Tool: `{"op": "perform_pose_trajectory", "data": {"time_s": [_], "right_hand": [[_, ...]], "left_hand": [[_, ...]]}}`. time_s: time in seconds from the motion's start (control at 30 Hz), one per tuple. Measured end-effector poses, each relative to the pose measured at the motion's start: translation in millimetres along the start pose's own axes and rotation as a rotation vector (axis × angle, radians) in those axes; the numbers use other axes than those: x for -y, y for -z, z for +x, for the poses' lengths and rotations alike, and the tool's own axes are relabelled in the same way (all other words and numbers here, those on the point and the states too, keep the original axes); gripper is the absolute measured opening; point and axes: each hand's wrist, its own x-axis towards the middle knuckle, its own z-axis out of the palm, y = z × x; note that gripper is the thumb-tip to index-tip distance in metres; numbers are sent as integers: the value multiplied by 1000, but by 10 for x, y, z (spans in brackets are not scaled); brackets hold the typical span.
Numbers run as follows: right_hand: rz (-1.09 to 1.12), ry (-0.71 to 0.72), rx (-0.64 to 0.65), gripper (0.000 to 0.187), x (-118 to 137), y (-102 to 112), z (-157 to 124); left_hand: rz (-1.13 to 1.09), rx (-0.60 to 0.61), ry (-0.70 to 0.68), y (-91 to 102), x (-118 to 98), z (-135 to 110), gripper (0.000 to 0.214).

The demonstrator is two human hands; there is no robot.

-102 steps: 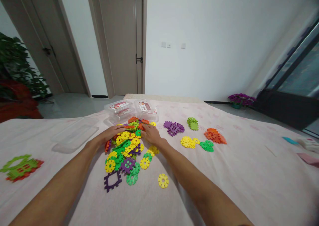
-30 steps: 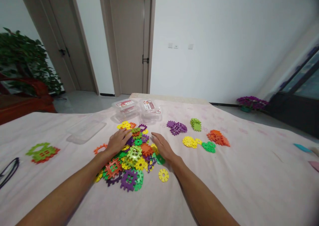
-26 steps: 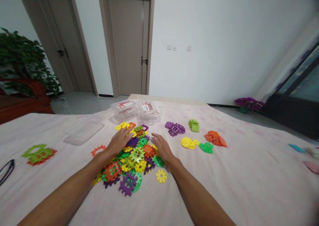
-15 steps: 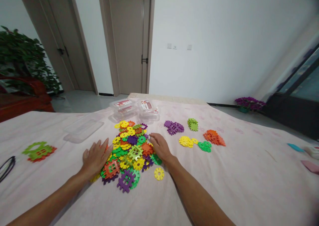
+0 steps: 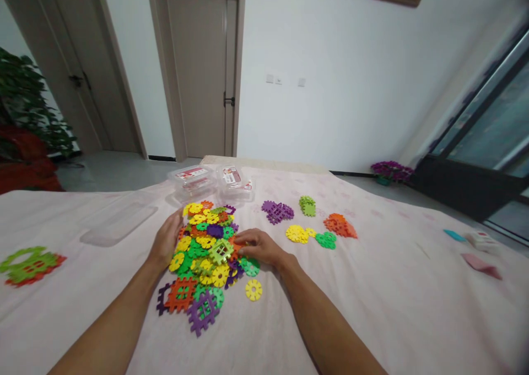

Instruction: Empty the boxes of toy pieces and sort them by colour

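A heap of flat plastic interlocking pieces [image 5: 204, 248] in yellow, green, orange and purple lies on the pink cloth before me. My left hand [image 5: 167, 239] rests flat against the heap's left edge, fingers stretched out. My right hand [image 5: 257, 246] lies on the heap's right side, fingers extended over an orange piece [image 5: 237, 244]. A single yellow round piece [image 5: 253, 289] lies apart, near my right forearm. A purple square frame [image 5: 202, 313] and an orange one [image 5: 181, 295] sit at the heap's near end.
Small sorted piles lie to the right: purple [image 5: 276, 211], light green [image 5: 307, 205], yellow [image 5: 296, 233], green [image 5: 326, 239], orange [image 5: 339, 226]. Clear lidded boxes [image 5: 210, 182] stand behind the heap, a clear lid [image 5: 119, 223] to the left. A green-and-red assembly [image 5: 28, 264] lies far left.
My left hand moved from the cloth left of the heap up against its far-left edge. My right hand slid onto the heap's right side. The view shifted slightly.
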Motion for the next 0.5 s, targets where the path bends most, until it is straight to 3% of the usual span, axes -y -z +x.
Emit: {"op": "perform_pose_trajectory", "data": {"time_s": [0.1,0.27,0.37,0.5], "right_hand": [[-119,65,-46,36,-12,-48,-7],[-433,9,-166,34,-17,-41,-19],[-516,-76,-375,37,-63,97,-21],[-445,-177,-723,41,-184,514,-82]], "left_hand": [[-139,-174,110,129,119,13,63],[79,-222,160,220,177,40,58],[323,-157,123,213,143,38,51],[505,-93,134,216,119,41,51]]}}
